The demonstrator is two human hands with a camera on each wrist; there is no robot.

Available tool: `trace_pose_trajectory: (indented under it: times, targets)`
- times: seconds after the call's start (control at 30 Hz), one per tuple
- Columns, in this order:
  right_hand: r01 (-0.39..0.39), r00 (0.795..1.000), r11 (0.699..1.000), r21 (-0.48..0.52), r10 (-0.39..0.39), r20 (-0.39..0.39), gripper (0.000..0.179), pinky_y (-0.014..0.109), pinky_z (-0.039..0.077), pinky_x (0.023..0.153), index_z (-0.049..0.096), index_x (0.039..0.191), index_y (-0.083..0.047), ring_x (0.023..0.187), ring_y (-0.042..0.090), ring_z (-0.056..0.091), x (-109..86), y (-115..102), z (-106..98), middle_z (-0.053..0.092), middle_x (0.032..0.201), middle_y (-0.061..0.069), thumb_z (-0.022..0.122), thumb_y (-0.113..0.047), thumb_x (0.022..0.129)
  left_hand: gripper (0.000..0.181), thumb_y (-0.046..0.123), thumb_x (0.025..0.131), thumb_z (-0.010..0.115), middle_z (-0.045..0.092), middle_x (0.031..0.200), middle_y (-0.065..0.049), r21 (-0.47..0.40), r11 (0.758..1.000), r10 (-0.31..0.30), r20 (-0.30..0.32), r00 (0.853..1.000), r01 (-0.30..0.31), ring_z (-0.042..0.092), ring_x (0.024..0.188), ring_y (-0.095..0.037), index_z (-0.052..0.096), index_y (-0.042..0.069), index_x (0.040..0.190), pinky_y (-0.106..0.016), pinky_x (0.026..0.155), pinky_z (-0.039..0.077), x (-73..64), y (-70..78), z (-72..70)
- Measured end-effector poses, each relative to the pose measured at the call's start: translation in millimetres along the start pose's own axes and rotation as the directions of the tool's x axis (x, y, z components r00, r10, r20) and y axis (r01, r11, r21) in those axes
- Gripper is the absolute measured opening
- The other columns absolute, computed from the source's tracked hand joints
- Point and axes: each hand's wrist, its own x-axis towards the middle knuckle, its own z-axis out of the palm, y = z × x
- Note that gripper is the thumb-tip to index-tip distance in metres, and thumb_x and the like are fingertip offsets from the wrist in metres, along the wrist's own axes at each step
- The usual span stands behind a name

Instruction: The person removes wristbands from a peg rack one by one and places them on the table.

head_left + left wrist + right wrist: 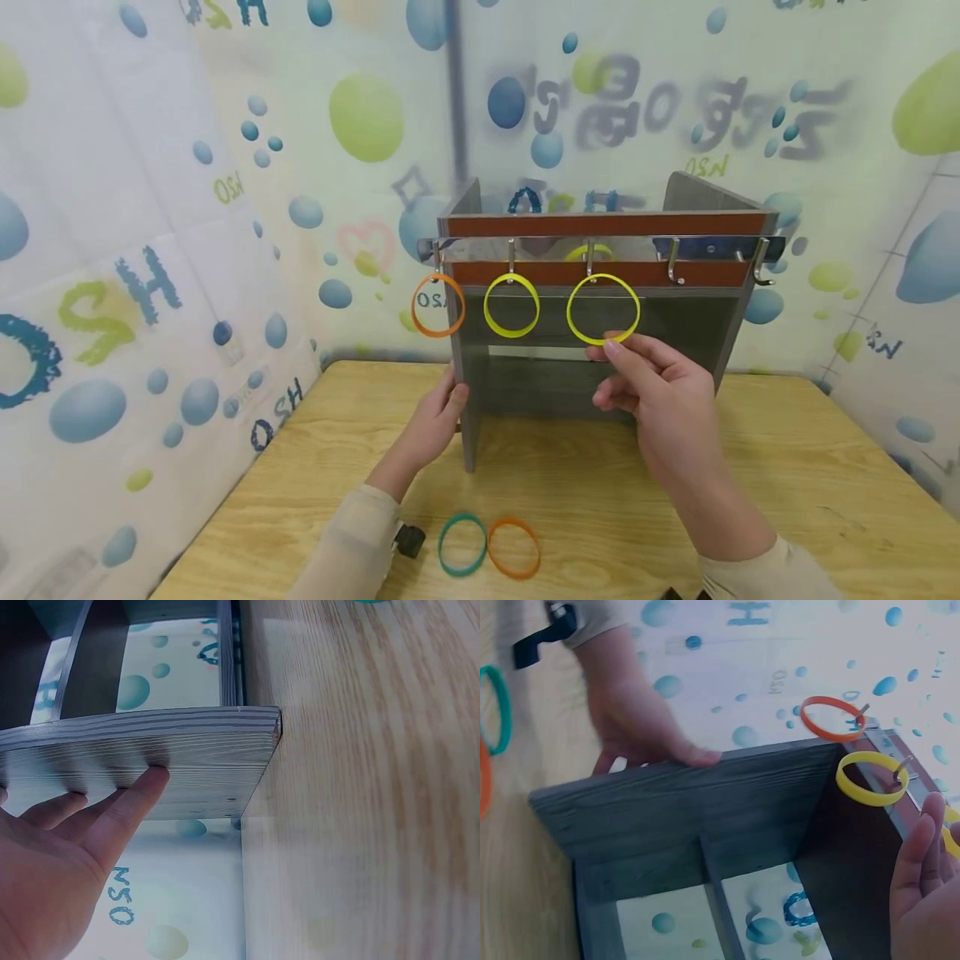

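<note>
My right hand (pixel 671 396) pinches a yellow silicone wristband (pixel 640 312) at its lower edge, between thumb and fingers. The band's top is at the tip of the third hook (pixel 590 257); whether it loops over the hook I cannot tell. An orange wristband (pixel 414 315) and another yellow wristband (pixel 537 312) hang from the two hooks to the left. My left hand (pixel 433 421) rests on the grey rack's left side panel (pixel 202 754), its extended fingers against the outer face and the thumb at the front edge.
On the wooden table (pixel 600 533), a teal wristband (pixel 442 557) and an orange wristband (pixel 536 560) lie side by side in front of the rack. Two more hooks, a fourth (pixel 674 262) and a fifth (pixel 761 262), hold nothing. A patterned curtain (pixel 225 208) hangs behind.
</note>
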Motion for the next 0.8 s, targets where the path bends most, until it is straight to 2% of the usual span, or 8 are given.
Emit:
trace_pose_trajectory:
  times: [0.2, 0.5, 0.8]
  targets:
    - [0.017, 1.000, 0.996, 0.091, -0.018, 0.008, 0.028, 0.027, 0.063, 0.070, 0.073, 0.117, -0.003, 0.060, 0.013, 0.069, 3.0, -5, 9, 0.082, 0.098, 0.001, 0.075, -0.027, 0.102, 0.063, 0.048, 0.116, 0.035, 0.037, 0.172, -0.016, 0.004, 1.000, -0.004, -0.005, 1.000, 0.004, 0.058, 0.137, -0.049, 0.011, 0.034, 0.173, -0.053, 0.091, 0.065, -0.4, 0.7, -0.2]
    - [-0.057, 0.998, 0.985, 0.164, 0.063, -0.027, 0.019, 0.026, 0.062, 0.067, 0.077, 0.110, -0.006, 0.058, 0.015, 0.067, -10.6, -4, 3, 0.082, 0.095, 0.001, 0.077, -0.022, 0.101, 0.063, 0.046, 0.117, 0.035, 0.036, 0.172, -0.018, 0.003, 1.000, 0.005, -0.006, 1.000, -0.005, 0.057, 0.138, -0.051, 0.012, 0.031, 0.173, -0.052, 0.089, 0.066, 1.1, 1.5, 0.3]
    - [-0.130, 0.991, 0.984, 0.126, 0.134, -0.028, 0.013, 0.028, 0.063, 0.070, 0.080, 0.104, -0.009, 0.060, 0.016, 0.067, -29.0, 10, -10, 0.083, 0.095, 0.001, 0.075, -0.021, 0.102, 0.065, 0.054, 0.114, 0.035, 0.038, 0.171, -0.016, 0.013, 1.000, 0.003, -0.010, 1.000, -0.003, 0.057, 0.140, -0.048, 0.014, 0.035, 0.173, -0.052, 0.089, 0.066, 0.3, 1.2, -0.2]
